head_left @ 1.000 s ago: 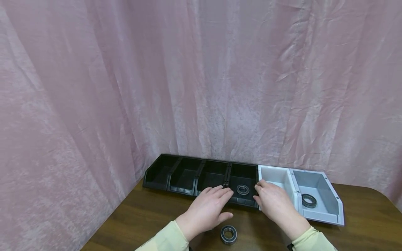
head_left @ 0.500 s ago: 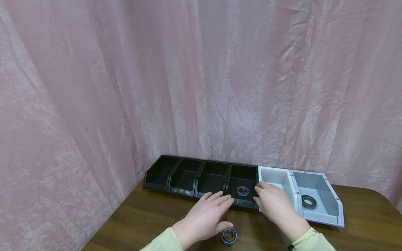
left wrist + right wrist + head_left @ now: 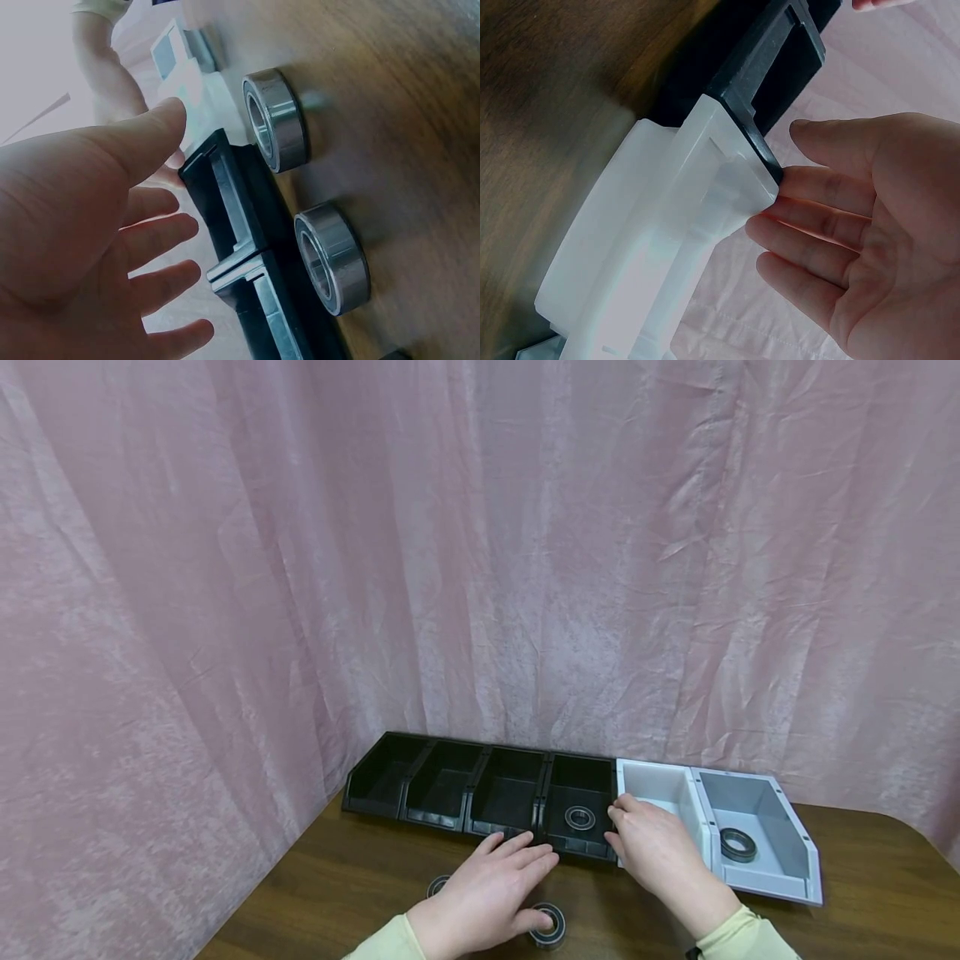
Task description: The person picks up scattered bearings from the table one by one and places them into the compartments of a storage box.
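Note:
My left hand hovers palm down, fingers spread, over the wooden table in front of the black bins. Two ball bearings lie flat beneath it: one bearing is partly covered by the thumb in the head view, another bearing mostly hidden by the hand. Both show whole in the left wrist view, the nearer-thumb bearing apart from the palm. My right hand holds nothing; its loosely bent fingertips are right at the rim where the white bin meets a black bin.
Several black bins stand in a row, joined by the white bin and a grey bin. A bearing lies in the rightmost black bin, another bearing in the grey one. A pink curtain hangs behind.
My left hand has drawn slightly back from the bins, its thumb now overlapping one bearing and uncovering part of the other. The right hand stays at the rim.

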Demonstrator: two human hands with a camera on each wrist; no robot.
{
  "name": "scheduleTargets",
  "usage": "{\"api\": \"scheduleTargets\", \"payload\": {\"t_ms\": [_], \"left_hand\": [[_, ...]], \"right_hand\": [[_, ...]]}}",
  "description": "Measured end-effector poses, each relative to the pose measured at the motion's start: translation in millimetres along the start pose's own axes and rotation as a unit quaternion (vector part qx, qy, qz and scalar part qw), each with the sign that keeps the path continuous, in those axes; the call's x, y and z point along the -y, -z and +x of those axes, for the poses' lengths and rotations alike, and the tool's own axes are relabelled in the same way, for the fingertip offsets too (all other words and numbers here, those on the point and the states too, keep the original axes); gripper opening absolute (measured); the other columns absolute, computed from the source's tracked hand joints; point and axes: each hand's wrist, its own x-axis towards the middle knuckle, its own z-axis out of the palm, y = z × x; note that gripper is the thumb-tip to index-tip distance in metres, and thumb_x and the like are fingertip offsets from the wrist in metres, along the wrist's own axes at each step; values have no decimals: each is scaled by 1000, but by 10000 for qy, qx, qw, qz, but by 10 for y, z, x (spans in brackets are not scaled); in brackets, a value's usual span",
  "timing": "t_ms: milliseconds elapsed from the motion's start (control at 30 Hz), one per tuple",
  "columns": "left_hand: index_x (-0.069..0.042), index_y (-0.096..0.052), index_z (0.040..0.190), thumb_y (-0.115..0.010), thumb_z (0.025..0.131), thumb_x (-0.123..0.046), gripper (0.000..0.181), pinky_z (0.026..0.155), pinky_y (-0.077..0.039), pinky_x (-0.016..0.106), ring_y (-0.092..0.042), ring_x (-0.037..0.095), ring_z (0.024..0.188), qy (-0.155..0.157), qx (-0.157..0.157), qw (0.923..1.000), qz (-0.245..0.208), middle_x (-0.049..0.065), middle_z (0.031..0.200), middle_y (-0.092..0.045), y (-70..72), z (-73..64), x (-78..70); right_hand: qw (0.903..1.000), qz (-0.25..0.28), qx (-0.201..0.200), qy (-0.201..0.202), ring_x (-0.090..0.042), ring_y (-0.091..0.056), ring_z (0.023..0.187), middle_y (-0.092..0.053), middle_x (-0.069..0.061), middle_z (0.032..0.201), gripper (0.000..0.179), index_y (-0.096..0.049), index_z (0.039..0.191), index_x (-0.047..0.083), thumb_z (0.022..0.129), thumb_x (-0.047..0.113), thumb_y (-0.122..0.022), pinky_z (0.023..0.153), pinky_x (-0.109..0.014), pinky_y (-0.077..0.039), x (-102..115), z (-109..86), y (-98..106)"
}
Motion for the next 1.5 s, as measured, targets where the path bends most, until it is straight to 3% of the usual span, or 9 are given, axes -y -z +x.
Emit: {"api": "scheduleTargets", "payload": {"t_ms": [733,1500], "left_hand": [[-19,-61,159,-79,100,-55,71,116,-48,65,-50,25,154,-63,414,9985,-360,-4,162,-58,-88,-37,-11],[-23,-63,157,-76,100,-61,70,117,-47,62,-47,25,156,-157,837,9963,-152,-6,164,-55,-206,1,41]], "right_hand": [[10000,9,8,9,-26,-73,85,-70,-8,101,29,-81,110,1,90,19,-92,75,-43,-63,-13,0,-3],[9998,3,-183,86,-27,-73,83,-69,-7,101,28,-80,107,2,87,17,-93,74,-44,-63,-22,-7,-31]]}}
